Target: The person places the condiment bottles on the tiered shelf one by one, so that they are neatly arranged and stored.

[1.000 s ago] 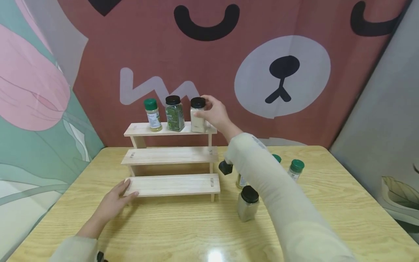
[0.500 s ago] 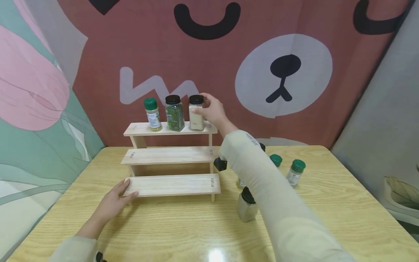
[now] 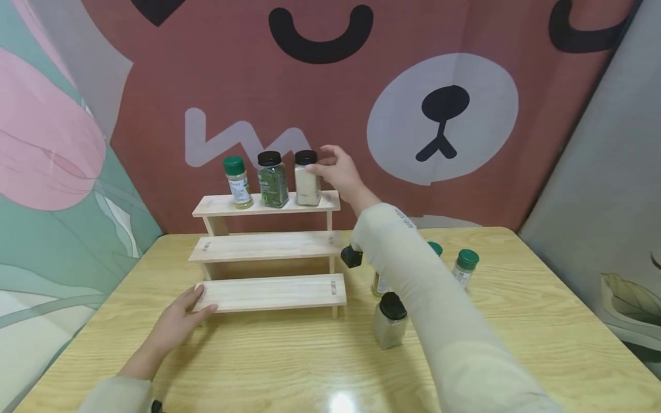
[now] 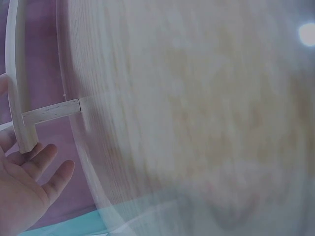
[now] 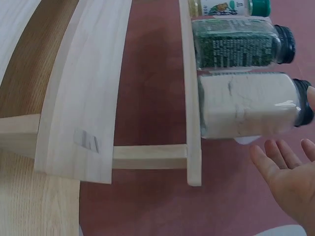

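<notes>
A three-tier wooden shelf rack [image 3: 273, 293] stands on the table. My left hand [image 3: 178, 321] holds the left end of its lowest board, thumb on top; in the left wrist view its fingers [image 4: 42, 162] lie under the board's end. On the top board, a jar of white powder with a black lid [image 3: 307, 188] stands upright at the right. Beside it is my right hand [image 3: 342, 175], fingers spread and apart from the glass in the right wrist view; its thumb is at the lid. To the left stand a jar of green dried herbs [image 3: 273, 186] and a green-lidded spice bottle [image 3: 240, 186].
Right of the rack, a black-lidded jar [image 3: 390, 327] stands on the table [image 3: 289, 361]. Behind it are green-lidded bottles [image 3: 466, 265], partly hidden by my right sleeve [image 3: 439, 298]. A printed cloth [image 3: 248, 74] hangs close behind the rack.
The white powder jar has shifted slightly left on the top board, towards the herb jar. My right fingers have loosened from it. The left hand stays on the lowest board.
</notes>
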### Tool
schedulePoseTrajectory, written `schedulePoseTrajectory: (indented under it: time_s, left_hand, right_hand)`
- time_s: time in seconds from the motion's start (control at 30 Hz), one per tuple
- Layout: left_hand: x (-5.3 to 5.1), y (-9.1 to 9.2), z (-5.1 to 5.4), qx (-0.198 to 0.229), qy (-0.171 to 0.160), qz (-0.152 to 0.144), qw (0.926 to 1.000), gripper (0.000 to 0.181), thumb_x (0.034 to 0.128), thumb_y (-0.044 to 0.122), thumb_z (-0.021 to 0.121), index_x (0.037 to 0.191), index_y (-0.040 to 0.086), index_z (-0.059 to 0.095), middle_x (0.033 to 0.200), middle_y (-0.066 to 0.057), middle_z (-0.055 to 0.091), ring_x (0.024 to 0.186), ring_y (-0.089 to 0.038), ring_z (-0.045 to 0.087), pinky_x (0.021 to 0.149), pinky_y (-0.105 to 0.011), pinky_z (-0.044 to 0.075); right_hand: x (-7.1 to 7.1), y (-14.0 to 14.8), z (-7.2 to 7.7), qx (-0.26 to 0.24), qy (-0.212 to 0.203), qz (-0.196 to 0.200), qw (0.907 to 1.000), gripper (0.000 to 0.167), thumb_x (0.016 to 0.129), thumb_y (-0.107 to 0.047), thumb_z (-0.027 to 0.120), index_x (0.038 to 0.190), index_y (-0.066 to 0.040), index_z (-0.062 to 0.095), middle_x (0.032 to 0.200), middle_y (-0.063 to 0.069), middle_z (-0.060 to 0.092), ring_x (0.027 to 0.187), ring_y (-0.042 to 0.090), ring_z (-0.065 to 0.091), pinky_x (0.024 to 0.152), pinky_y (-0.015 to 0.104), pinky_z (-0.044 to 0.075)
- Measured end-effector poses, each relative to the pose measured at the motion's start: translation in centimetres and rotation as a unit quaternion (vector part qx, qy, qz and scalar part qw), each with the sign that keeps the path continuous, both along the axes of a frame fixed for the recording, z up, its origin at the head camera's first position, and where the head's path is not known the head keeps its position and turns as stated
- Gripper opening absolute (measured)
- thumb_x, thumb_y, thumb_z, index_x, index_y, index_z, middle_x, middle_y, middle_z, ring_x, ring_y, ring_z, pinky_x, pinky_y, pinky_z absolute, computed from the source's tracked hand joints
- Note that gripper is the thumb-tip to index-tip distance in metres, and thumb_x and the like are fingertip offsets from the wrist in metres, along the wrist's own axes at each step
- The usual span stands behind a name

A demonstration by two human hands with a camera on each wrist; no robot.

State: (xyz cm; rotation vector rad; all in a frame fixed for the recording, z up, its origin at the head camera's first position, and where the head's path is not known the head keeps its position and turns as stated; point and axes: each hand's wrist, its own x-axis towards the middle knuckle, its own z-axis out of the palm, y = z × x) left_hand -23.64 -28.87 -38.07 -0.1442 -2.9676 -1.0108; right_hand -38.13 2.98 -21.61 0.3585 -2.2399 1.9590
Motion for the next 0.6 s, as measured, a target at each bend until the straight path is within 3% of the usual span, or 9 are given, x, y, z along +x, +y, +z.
schedulePoseTrajectory:
  time_s: [0.33, 0.6]
  left_hand:
    - [0.0, -0.1, 0.0, -0.001, -0.005, 0.001, 1.0000, 0.078, 0.0835, 0.046, 0.049, 0.132, -0.008, 0.021, 0.133, -0.034, 0.016, 0.119, -0.050, 0.014, 0.093, -0.060, 0.014]
    - [-0.1, -0.1, -0.1, 0.003, -0.007, 0.003, 1.0000, 0.078, 0.0835, 0.046, 0.049, 0.132, -0.008, 0.020, 0.133, -0.033, 0.015, 0.119, -0.050, 0.013, 0.094, -0.059, 0.014]
  right_hand:
    - [1.8, 2.7, 0.1, -0.054, -0.012, 0.028, 0.9981, 0.057, 0.077, -0.011, 0.065, 0.126, -0.009, 0.037, 0.117, 0.016, 0.043, 0.104, 0.024, 0.048, 0.088, 0.037, 0.040]
    - [4.4, 5.6, 0.2, -0.069, -0.009, 0.072, 0.9949, 0.053, 0.079, -0.008, 0.061, 0.126, -0.006, 0.035, 0.112, 0.016, 0.044, 0.103, 0.027, 0.049, 0.087, 0.036, 0.041]
